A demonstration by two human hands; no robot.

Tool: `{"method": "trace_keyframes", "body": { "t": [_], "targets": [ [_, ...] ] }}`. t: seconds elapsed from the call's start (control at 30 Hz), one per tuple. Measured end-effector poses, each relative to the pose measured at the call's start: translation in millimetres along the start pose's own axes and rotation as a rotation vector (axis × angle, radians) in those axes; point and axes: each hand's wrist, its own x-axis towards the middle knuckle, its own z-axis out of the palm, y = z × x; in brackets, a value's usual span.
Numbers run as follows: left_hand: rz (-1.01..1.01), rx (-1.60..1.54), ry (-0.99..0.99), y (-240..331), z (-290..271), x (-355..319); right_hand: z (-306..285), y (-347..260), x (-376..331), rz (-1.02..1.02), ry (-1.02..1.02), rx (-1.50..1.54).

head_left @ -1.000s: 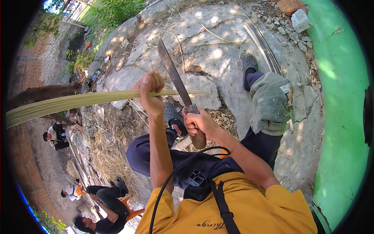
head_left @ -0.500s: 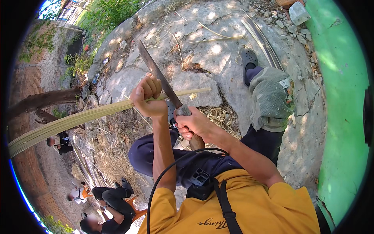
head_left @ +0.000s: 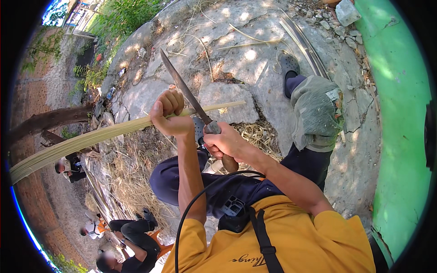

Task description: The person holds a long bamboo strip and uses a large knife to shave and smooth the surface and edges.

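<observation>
My left hand is closed in a fist around a long pale-green bamboo strip. The strip runs off to the far left, and its narrow end sticks out to the right past the blade. In my right hand is the wooden handle of a machete, its dark blade slanting up and to the left. The blade crosses the strip just right of my left fist; whether its edge cuts into the bamboo I cannot tell. A cloth pad covers my right knee.
Pale shavings and dry fibres lie on the cracked rock below my hands. More strips rest at the upper right, near a green wall. A tree trunk juts in at left. Several people sit at lower left. A black cable crosses my lap.
Almost everything stays as it was. The machete's handle end has risen slightly, with my right hand still around it; my left fist keeps its hold on the strip.
</observation>
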Motion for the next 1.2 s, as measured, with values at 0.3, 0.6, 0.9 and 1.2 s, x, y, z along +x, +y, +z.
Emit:
{"method": "trace_keyframes", "body": {
  "t": [0.3, 0.6, 0.9, 1.2],
  "targets": [
    [0.003, -0.03, -0.008, 0.6, -0.3, -0.8, -8.5, 5.8, 7.2, 0.006, 0.002, -0.096],
    [-0.011, -0.052, -0.061, 6.3, 0.7, -1.7, -6.6, 0.4, 10.5, 0.003, -0.015, -0.126],
    [-0.002, -0.076, -0.084, 1.3, -1.5, 1.0, -35.1, 9.1, 16.3, 0.044, 0.048, 0.012],
    [-0.014, -0.04, -0.045, 2.4, -6.0, 1.1, -30.2, 18.0, 22.9, 0.007, -0.042, -0.077]
  ]
}}
